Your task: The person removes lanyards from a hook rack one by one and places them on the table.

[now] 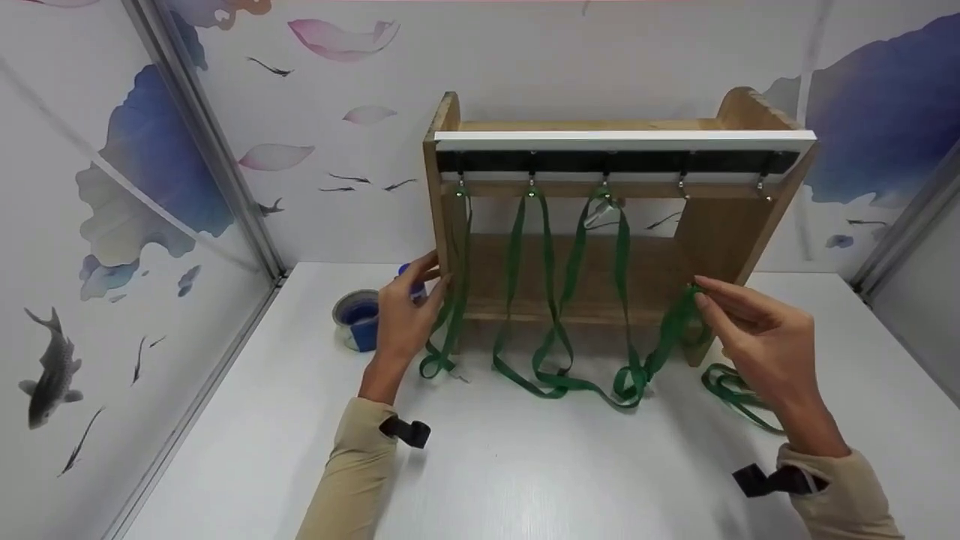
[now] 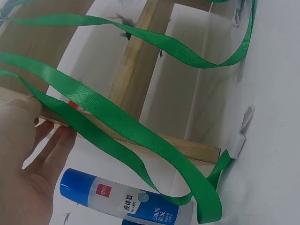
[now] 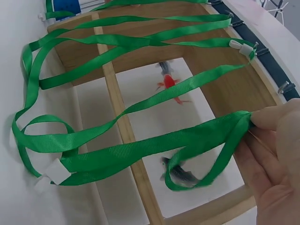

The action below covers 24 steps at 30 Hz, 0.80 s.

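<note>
A wooden rack (image 1: 577, 270) stands on the white table, with a row of metal hooks along its black-and-white top rail (image 1: 570, 160). Green lanyards (image 1: 548, 240) hang from three hooks, their lower loops reaching the tabletop. My left hand (image 1: 405, 315) grips the rack's left side panel, thumb at the front edge and fingers behind it. Beside that hand dangles the leftmost lanyard (image 2: 89, 101). Between thumb and fingertips, my right hand (image 1: 765, 349) pinches a folded green lanyard (image 3: 192, 137) before the rack's right side. Its white clip (image 3: 58, 172) lies low near the table.
Another green lanyard (image 1: 720, 373) lies on the table below my right hand. Left of the rack are a tape roll (image 1: 354, 307) and a blue-capped liquid glue bottle (image 2: 117, 194). A patterned wall (image 1: 360, 112) rises close behind the rack. The two rightmost hooks (image 1: 683, 185) are bare.
</note>
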### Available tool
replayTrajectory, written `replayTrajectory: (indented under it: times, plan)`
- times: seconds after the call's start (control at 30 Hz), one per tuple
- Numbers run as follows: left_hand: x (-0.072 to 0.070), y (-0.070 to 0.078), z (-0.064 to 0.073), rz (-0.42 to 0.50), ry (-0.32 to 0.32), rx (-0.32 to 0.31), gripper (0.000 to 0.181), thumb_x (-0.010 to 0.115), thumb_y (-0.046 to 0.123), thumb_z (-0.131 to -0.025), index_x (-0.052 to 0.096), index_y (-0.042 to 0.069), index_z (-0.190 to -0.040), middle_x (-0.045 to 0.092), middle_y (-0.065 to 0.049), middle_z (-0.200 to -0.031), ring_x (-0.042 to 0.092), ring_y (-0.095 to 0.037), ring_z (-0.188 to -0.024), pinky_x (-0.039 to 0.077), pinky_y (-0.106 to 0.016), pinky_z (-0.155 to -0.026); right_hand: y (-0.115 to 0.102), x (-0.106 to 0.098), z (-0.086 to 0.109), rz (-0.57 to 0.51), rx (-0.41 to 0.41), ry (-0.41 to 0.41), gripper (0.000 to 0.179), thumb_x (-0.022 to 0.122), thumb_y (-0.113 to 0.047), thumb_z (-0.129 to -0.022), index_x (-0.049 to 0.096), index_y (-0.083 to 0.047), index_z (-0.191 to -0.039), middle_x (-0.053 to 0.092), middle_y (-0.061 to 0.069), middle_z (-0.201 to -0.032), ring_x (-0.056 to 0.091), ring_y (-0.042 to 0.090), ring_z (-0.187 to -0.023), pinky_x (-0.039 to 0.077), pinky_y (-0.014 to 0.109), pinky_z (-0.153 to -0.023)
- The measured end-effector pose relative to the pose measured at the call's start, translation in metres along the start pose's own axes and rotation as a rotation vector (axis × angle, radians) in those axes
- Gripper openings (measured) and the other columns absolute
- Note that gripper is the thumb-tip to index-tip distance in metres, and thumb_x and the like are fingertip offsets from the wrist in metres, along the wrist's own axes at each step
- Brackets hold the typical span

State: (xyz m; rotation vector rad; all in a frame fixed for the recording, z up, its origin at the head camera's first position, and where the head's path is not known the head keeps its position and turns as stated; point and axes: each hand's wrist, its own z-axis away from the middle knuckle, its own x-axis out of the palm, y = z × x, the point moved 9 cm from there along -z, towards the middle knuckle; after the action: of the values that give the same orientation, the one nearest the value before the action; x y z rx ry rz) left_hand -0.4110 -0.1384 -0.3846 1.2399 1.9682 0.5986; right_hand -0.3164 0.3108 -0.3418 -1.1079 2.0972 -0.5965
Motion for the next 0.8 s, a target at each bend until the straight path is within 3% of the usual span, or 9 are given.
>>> replayTrajectory:
  times: [0.23, 0.6, 0.7, 0.8]
  plan:
    - [0.000, -0.002, 0.000, 0.009, -0.005, -0.014, 0.043, 0.072, 0.017, -0.106, 0.066, 0.014, -0.149, 0.073, -0.004, -0.143, 0.075, -0.021, -0.124, 0.066, -0.038, -0.095, 0.005, -0.013, 0.003, -0.025, 0.080, 0.023, 0.029, 0.077, -0.006, -0.100, 0.079, -0.008, -0.129, 0.081, -0.014, -0.123, 0.077, -0.004, -0.106, 0.058, 0.009, -0.090]
    - [0.001, 0.001, -0.003, -0.008, 0.006, -0.002, 0.042, 0.073, 0.019, -0.106, 0.067, 0.016, -0.148, 0.074, -0.003, -0.142, 0.076, -0.021, -0.122, 0.067, -0.040, -0.092, -0.002, -0.025, 0.001, -0.102, 0.112, 0.049, 0.031, 0.073, -0.002, -0.101, 0.074, 0.001, -0.132, 0.078, -0.004, -0.127, 0.077, 0.002, -0.114, 0.059, 0.014, -0.094]
    - [0.000, 0.000, -0.002, -0.015, 0.004, -0.008, 0.042, 0.073, 0.019, -0.106, 0.067, 0.016, -0.147, 0.074, -0.003, -0.142, 0.076, -0.020, -0.122, 0.067, -0.039, -0.092, -0.005, -0.022, 0.002, -0.140, 0.100, 0.027, 0.031, 0.072, 0.001, -0.101, 0.073, 0.004, -0.132, 0.078, -0.003, -0.126, 0.077, 0.003, -0.115, 0.059, 0.014, -0.094]
    - [0.000, -0.001, -0.001, -0.021, -0.001, -0.020, 0.042, 0.073, 0.019, -0.106, 0.067, 0.017, -0.147, 0.073, -0.002, -0.143, 0.076, -0.019, -0.121, 0.067, -0.039, -0.092, -0.010, -0.014, 0.004, -0.211, 0.080, -0.045, 0.032, 0.071, 0.004, -0.101, 0.071, 0.008, -0.132, 0.078, -0.001, -0.125, 0.078, 0.005, -0.115, 0.060, 0.016, -0.094]
